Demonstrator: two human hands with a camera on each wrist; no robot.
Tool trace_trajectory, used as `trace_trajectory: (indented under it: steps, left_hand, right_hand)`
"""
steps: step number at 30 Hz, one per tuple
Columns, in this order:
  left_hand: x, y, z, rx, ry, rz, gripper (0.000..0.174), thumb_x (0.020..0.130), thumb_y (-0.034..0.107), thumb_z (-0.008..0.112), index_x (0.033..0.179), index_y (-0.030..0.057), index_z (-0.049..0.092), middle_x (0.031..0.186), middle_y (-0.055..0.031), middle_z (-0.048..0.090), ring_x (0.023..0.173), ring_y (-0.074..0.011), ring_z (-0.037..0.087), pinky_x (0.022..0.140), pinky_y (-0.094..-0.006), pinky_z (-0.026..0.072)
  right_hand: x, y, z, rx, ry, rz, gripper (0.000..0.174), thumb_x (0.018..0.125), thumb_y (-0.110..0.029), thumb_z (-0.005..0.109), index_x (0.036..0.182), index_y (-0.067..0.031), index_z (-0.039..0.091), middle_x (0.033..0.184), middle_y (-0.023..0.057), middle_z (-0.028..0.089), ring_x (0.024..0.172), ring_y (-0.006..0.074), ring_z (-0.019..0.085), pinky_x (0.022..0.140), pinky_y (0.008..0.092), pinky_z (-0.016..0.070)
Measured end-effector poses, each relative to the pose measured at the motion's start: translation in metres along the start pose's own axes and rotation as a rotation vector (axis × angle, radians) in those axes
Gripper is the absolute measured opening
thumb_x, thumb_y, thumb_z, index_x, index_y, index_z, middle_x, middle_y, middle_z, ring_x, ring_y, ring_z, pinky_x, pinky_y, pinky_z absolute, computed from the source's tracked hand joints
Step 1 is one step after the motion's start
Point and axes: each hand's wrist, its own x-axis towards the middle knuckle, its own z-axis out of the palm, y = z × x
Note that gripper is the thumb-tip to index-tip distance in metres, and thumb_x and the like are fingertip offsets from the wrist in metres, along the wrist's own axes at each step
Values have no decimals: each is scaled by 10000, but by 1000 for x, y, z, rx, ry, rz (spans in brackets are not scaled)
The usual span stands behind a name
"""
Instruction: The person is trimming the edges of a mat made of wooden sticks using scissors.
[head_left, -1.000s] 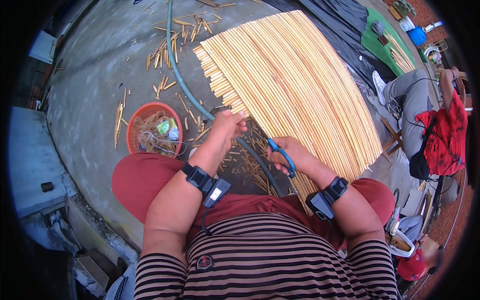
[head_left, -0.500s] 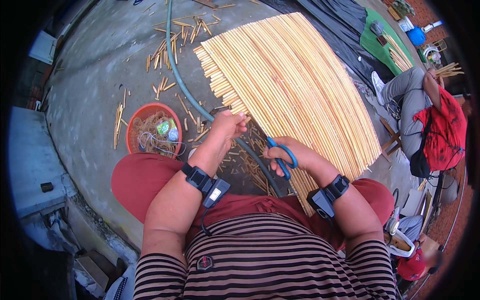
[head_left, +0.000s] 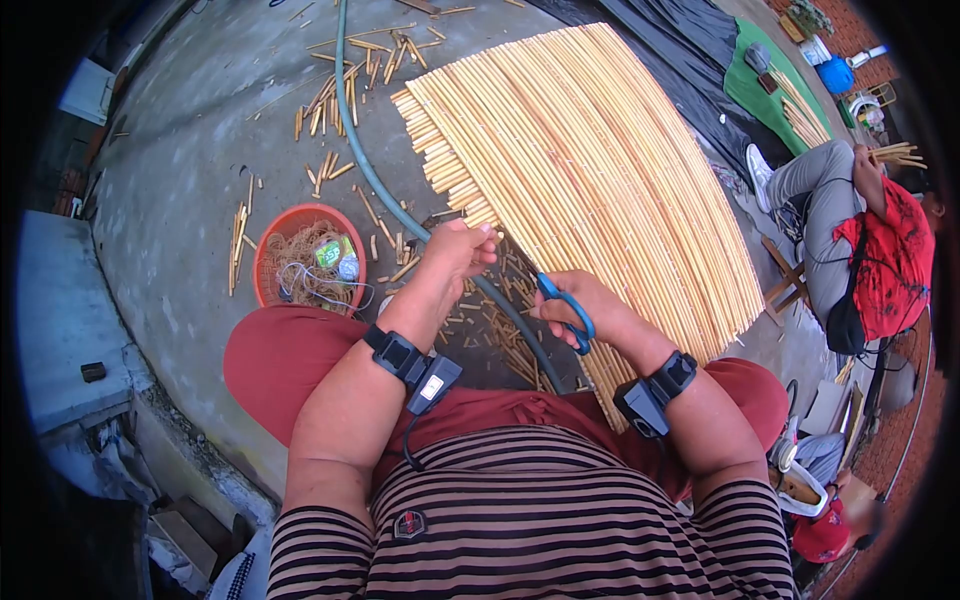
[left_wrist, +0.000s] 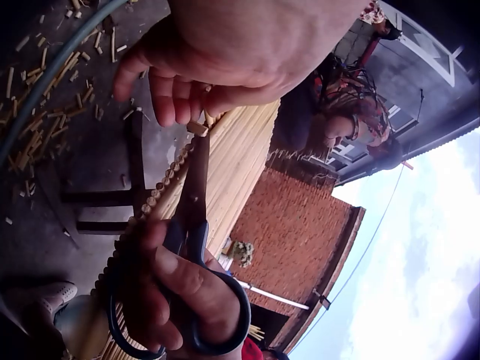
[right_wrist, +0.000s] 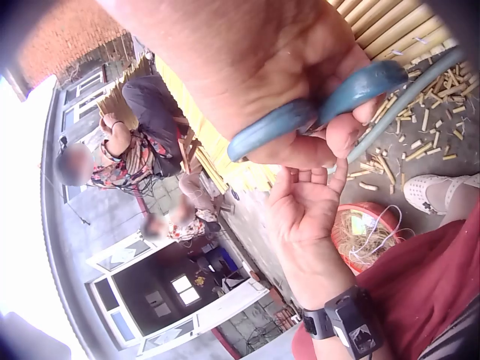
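Observation:
A large mat of pale reed stalks point(head_left: 600, 180) slopes away in front of me, some stalk ends jutting out along its left edge. My left hand point(head_left: 458, 250) pinches a short stalk end point(left_wrist: 198, 128) at the mat's near edge. Blue-handled scissors point(head_left: 543, 286) are in my right hand point(head_left: 590, 302), its fingers through the loops. In the left wrist view the scissors' dark blades point(left_wrist: 195, 169) reach up to the pinched stalk end, just below the left fingertips. The right wrist view shows the handle loops point(right_wrist: 364, 86) around the fingers, with the blades hidden.
An orange basket point(head_left: 262, 270) holding twine stands left of my knee. A green hose point(head_left: 375, 180) runs across the concrete floor among scattered reed offcuts point(head_left: 322, 105). At the right sits a person in red point(head_left: 895, 260); black sheeting point(head_left: 660, 50) lies beyond the mat.
The scissors' handles spread apart half a second ago and are closer together now. My left hand keeps its place at the mat's edge. The person in red has shifted their arms and body.

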Motion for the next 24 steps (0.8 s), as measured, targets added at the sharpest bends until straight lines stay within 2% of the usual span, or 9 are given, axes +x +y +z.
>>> trace_trajectory:
  steps: [4,10,16,24]
  left_hand:
    - [-1,-6,4,-122,84,24,171,911,265,578,859,102,578,748,5,583,696,-129,579,709,-336,458]
    - [6,-12,0,-75,43,59,174,901,255,569,853,90,595,752,-9,585,701,-140,570,705,-353,430]
    - [6,-12,0,-74,47,57,171,901,244,567,842,85,595,740,-9,584,702,-144,580,690,-349,436]
    - [4,-10,0,-67,44,70,174,897,244,571,834,84,594,748,-13,587,687,-144,572,696,-347,430]
  right_hand:
    - [-2,7,6,24,-38,55,183,868,-206,611,856,-37,544,580,25,553,425,93,520,381,216,404]
    - [0,5,3,108,-49,45,311,870,-332,595,891,-27,537,637,54,592,469,140,584,396,241,438]
    - [11,-5,4,93,-38,34,308,871,-320,601,899,-19,540,635,58,586,474,127,579,396,230,433]
    - [17,3,6,114,-18,-18,219,857,-207,631,895,-10,541,587,48,559,412,114,529,357,233,419]
